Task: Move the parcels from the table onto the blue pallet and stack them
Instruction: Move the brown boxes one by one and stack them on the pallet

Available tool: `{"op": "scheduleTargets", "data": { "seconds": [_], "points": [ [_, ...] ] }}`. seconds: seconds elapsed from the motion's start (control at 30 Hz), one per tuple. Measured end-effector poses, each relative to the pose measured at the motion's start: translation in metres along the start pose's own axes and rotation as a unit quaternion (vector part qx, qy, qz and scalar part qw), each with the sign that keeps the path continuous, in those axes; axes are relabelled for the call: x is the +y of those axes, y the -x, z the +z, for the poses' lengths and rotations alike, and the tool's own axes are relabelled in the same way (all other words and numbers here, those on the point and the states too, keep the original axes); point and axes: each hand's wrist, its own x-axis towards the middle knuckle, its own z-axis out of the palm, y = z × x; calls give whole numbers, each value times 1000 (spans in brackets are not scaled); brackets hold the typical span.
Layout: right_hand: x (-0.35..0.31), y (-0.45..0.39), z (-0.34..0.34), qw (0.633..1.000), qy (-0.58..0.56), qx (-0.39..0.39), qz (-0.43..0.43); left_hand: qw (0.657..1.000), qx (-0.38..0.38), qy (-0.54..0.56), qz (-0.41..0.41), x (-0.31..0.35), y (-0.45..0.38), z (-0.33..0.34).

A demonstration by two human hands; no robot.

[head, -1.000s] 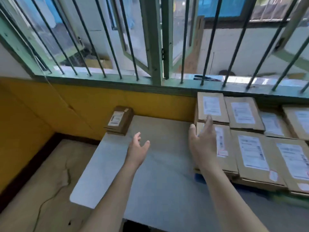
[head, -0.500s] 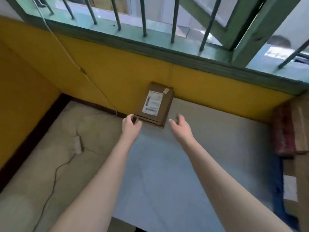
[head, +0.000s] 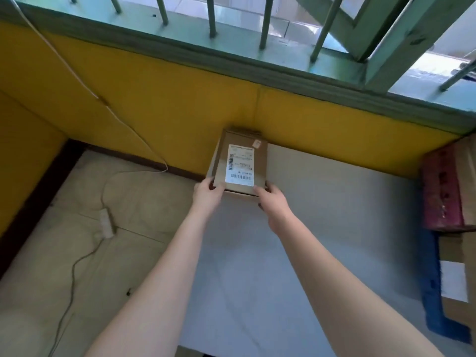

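Both hands have closed in since half a second ago, when they hovered open just short of the parcel; now they grip it. Left hand [head: 207, 195] clamps the near left corner of the parcel [head: 240, 163], thumb on top and the other fingers hidden beneath. Right hand [head: 270, 199] clamps the near right corner in the same way, thumb lying on the top face next to the white label [head: 240, 164]. Whether the parcel's near edge is lifted off the surface cannot be told.

That parcel is a small brown carton with a barcode label facing up. It sits at the far left corner of the grey desk [head: 322, 240], its far edge against the yellow wall [head: 167, 99] under the barred window [head: 231, 24].

At the right border, stacked parcels [head: 463, 186] show as a dark red side and brown cardboard, blurred, with the blue pallet [head: 432, 292] visible under them, just beside the desk's right end and well apart from the held carton.

Left of the desk, a thin cable [head: 77, 253] trails down the wall and across the beige floor [head: 64, 279].
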Motion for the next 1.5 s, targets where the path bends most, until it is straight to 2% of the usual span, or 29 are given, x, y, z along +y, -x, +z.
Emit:
{"op": "scheduleTargets", "data": {
  "seconds": [0.27, 0.57, 0.83, 1.0, 1.23, 1.37, 1.5],
  "points": [
    [-1, 77, -106, 982, -181, 19, -52, 990, -14, 118, 74, 46, 111, 63],
    [-4, 187, -283, 963, -160, 60, -208, 972, -55, 190, 127, 84, 266, 186],
    [4, 256, -415, 920, -260, 128, -263, 945, -170, 163, 226, 139, 353, 276],
    [31, 287, -474, 903, -271, 197, -269, 927, -264, 116, 238, 153, 384, 329],
    [67, 281, -559, 893, -266, 250, -262, 908, -323, 122, 236, 158, 417, 411],
    [85, 251, -620, 889, -296, 241, -253, 919, -312, 112, 214, 164, 418, 475],
    [95, 212, -692, 905, -277, 240, -217, 935, -285, 65, 200, 176, 412, 542]
  ]
}}
